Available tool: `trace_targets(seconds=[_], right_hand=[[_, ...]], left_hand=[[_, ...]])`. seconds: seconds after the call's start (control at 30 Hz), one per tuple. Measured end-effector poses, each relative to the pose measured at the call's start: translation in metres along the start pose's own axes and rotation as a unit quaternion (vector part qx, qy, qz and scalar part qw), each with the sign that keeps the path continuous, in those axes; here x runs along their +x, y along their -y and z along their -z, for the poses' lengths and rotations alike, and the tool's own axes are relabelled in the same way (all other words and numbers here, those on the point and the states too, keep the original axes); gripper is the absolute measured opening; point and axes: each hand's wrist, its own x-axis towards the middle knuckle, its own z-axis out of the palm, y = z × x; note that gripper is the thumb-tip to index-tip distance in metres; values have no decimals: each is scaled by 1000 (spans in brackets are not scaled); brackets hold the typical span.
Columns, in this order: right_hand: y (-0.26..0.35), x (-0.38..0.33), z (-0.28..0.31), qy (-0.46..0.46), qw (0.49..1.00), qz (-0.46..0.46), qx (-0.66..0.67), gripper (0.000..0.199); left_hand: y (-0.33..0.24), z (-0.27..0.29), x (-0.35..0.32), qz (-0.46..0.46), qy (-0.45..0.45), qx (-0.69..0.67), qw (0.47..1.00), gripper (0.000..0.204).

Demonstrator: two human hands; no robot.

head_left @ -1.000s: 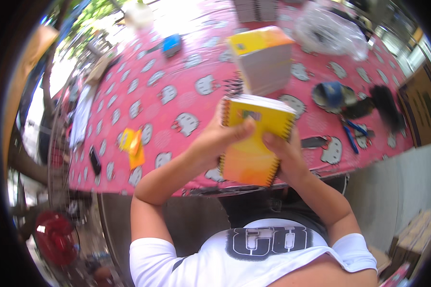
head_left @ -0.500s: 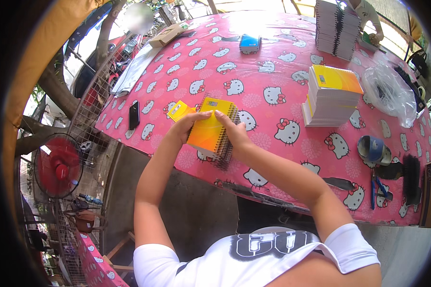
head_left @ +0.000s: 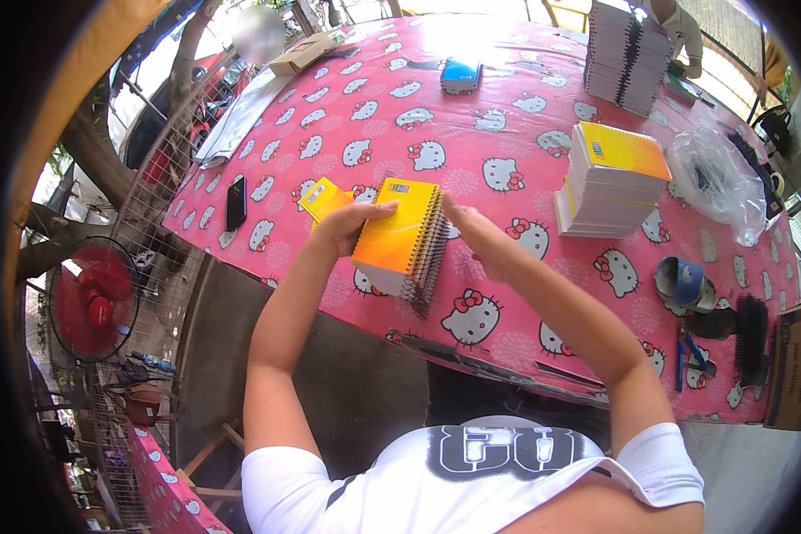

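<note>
Left hand [head_left: 343,227] grasps a short stack of yellow spiral notebooks [head_left: 399,242], now lowered onto the pink tabletop [head_left: 507,116]; right hand [head_left: 476,236], released, flat beside its spirals.

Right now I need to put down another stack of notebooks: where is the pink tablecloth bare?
Bare cloth lies between the blue box and the yellow-covered spiral notebook pile in the left hand, and left, past the black phone. Crowded: the right end, around the tall notebook stack, clear plastic bag and black brush.

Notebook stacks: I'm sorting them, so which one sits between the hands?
The small yellow-covered stack at the near table edge; the taller stacks stand farther right, untouched.
</note>
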Motion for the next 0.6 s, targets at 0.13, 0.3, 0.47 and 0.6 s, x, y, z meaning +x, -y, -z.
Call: trace_targets(seconds=[0.13, 0.3, 0.47, 0.6], right_hand=[[-55, 0, -8, -75, 967, 221, 103, 94], [-86, 26, -53, -162, 928, 318, 107, 90], [-80, 30, -56, -199, 884, 404, 127, 80], [-61, 58, -16, -167, 895, 386, 148, 58]], left_hand=[[20, 12, 7, -54, -17, -49, 997, 67], [66, 11, 9, -210, 51, -175, 961, 92], [98, 0, -2, -301, -75, -237, 921, 88], [122, -38, -10, -364, -301, -242, 847, 74]])
